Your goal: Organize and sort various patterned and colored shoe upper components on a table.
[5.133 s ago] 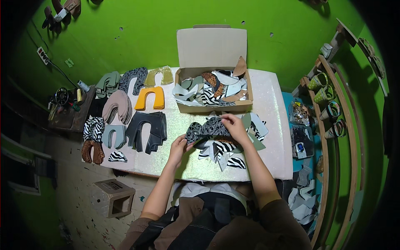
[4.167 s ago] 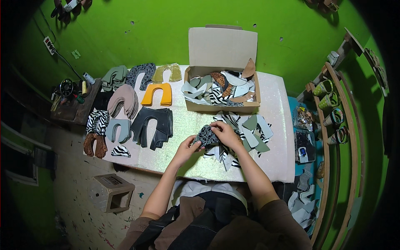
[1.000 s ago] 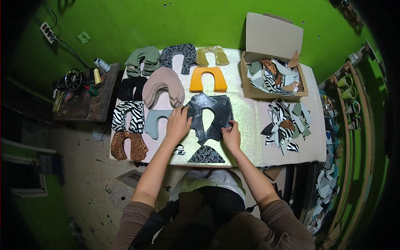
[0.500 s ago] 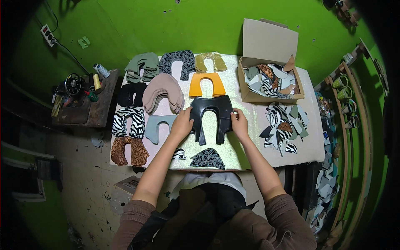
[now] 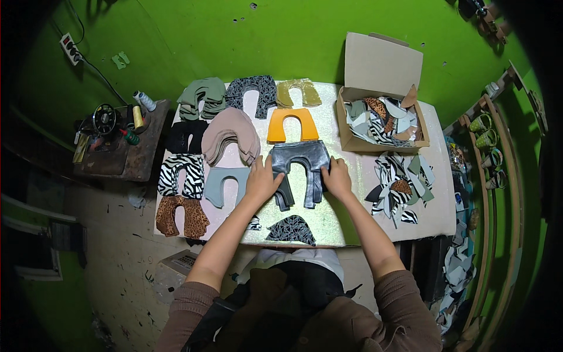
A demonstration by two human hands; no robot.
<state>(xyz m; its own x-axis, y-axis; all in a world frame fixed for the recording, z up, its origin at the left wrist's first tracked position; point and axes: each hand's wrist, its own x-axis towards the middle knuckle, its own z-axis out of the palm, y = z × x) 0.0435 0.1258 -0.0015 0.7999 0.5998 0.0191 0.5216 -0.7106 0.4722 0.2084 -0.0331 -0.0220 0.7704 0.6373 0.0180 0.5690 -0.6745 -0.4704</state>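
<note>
A small stack of black, shiny U-shaped leather-like pieces [image 5: 300,150] lies near the middle of the table, legs toward me, its layers slightly out of line. My left hand [image 5: 263,180] grips its left side, thumb on the left leg and fingers along the outer edge. On the other side, my right hand [image 5: 336,179] pinches the right leg's edge. Just beyond sits an orange U-shaped stack [image 5: 292,115]. Left of my left hand lies a pale blue-grey U-shaped piece [image 5: 220,178]. A dark patterned offcut [image 5: 291,230] rests near the front edge.
More U-shaped stacks include pink [image 5: 226,126], zebra [image 5: 171,170], leopard [image 5: 170,214] and green [image 5: 196,94]. An open cardboard box [image 5: 352,139] of scraps stands far right, a scrap heap [image 5: 404,188] before it. A sewing machine [image 5: 104,119] is left, a wooden rack [image 5: 516,217] right.
The black stack has turned slightly and its layers now show out of line at the legs. Both hands have shifted their hold along its sides, the left thumb now over the left leg.
</note>
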